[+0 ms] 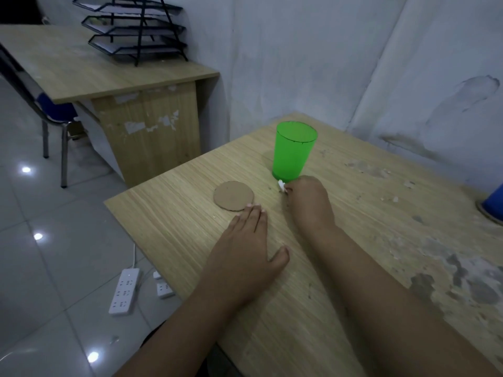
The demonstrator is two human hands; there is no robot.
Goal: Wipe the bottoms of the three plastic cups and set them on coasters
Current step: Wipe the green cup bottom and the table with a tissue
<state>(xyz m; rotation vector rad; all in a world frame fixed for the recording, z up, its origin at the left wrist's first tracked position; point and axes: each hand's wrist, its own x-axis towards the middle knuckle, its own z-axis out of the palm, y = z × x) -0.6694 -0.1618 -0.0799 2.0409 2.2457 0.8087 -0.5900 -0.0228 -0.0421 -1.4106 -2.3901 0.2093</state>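
Green cup (292, 152) upright on the worktop (313, 281), straight on the wood, just beyond the right hand (309, 202). Right fingers (289, 189) curled, pinching a scrap of white tissue (281, 185) beside the cup's base. Round cardboard coaster (233, 196) bare, left of the cup; left hand (242, 246) flat, fingers straight, tips touching its near edge. Blue cup (494, 202) on another coaster at the far right edge.

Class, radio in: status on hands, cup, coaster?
Left hand flat beside bare coaster. Right hand pinching white scrap at green cup, upright on table. Path clear.
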